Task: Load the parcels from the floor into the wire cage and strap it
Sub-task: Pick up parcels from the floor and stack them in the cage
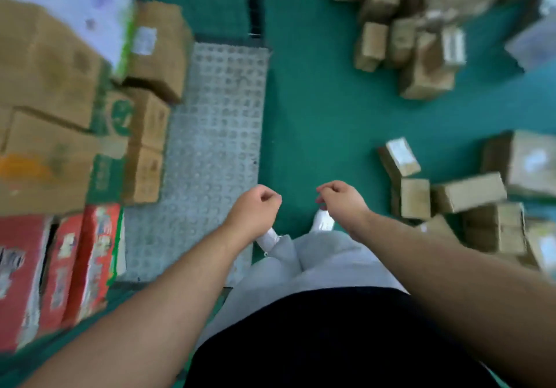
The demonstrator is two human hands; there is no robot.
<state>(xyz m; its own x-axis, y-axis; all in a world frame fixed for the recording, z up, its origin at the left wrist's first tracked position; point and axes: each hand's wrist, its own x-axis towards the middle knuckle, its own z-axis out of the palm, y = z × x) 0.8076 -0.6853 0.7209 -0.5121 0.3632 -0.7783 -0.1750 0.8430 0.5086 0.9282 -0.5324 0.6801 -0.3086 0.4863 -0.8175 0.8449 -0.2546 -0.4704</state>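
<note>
- The left hand [255,204] hangs in the air in front of the body, its fingers [270,196] loosely curled and released, holding nothing.
- The right hand [340,199] hangs level with it and just beside it, fingers likewise slack and curled, with nothing in them.
- The two hands are near each other but apart, above the white shoes [323,220] and the grey trousers [316,264].
- The parcels [469,192], brown cartons with pale labels, lie tumbled on the green floor [325,117] to the right of the right arm, some touching, some tilted.
- A second heap of cartons [421,54] lies further off at the upper right, well apart from the hands.
- On the left stands a stack of brown boxes [48,87], some printed green, with red boxes [60,267] packed upright next to it nearer the person.
- A grey studded metal plate [216,123] lies between that stack and the bare floor.
- The blur does not let one tell whether the stack stands inside a wire cage.
</note>
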